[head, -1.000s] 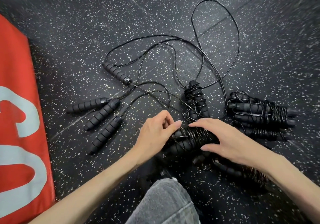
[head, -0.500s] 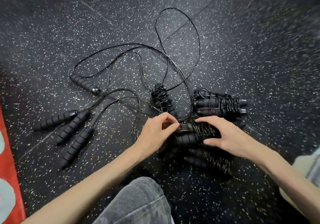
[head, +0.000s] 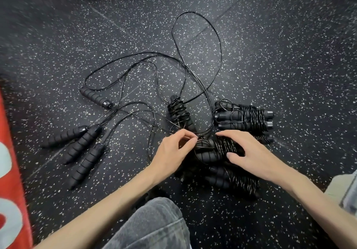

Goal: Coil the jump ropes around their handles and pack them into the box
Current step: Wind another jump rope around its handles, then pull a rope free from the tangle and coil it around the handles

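On a black rubber floor flecked with white (head: 270, 55), your left hand (head: 172, 152) pinches a thin black rope strand (head: 201, 147) between thumb and forefinger at the end of a black foam-handled jump rope bundle wound in glossy cord (head: 218, 148). Your right hand (head: 249, 152) lies over that same bundle, fingers together and curved across the coils, thumb pressed against its near side. A second wound bundle (head: 231, 181) lies just beneath, nearer your grey denim knee (head: 154, 225). Beyond your right hand sits a stack of coiled ropes with hard black end caps (head: 245, 117), and a partly wrapped handle pair (head: 180, 113) stands just past your left fingertips. Loose black cord (head: 197, 42) loops across the floor to four ribbed foam handles (head: 81, 148) lying uncoiled at left. A red panel with white lettering (head: 9, 171) edges the frame; the box cannot be made out.
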